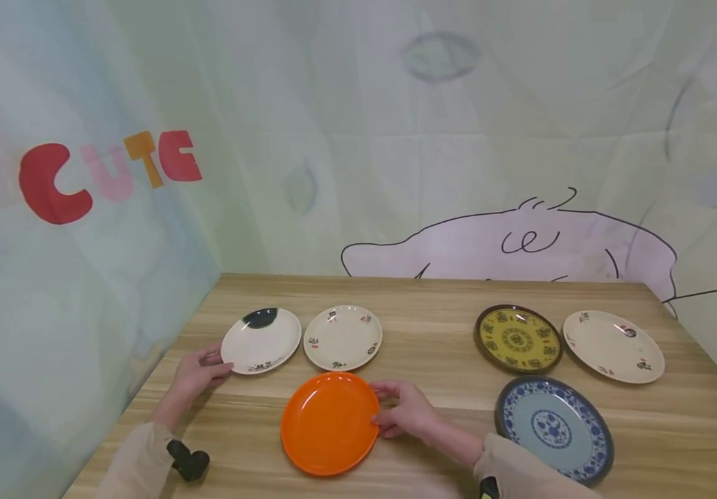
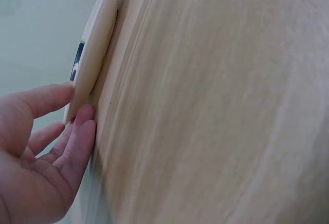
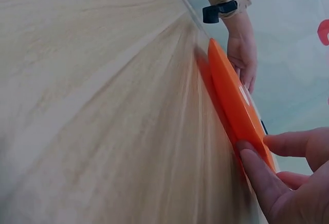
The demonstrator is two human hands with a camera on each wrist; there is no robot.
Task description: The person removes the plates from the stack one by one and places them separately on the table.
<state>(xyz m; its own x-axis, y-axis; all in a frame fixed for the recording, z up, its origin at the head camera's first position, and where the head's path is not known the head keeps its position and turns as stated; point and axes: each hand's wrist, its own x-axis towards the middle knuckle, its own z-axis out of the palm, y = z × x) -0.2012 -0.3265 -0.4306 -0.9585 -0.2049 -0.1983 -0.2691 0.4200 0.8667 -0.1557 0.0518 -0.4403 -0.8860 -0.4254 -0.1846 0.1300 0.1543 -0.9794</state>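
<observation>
At the left, my left hand has the edge of a white plate with a dark patch between thumb and fingers. In the left wrist view its thumb lies on the rim, the other fingers at the underside. My right hand pinches the right edge of an orange plate near the front. The right wrist view shows a finger on the upper side of its rim and another beneath. Close behind the orange plate lies a cream plate with small printed figures.
On the right of the wooden table lie a yellow-green plate with a dark rim, a cream oval plate and a blue patterned plate, which the right forearm passes near. A printed curtain hangs behind the table and along its left.
</observation>
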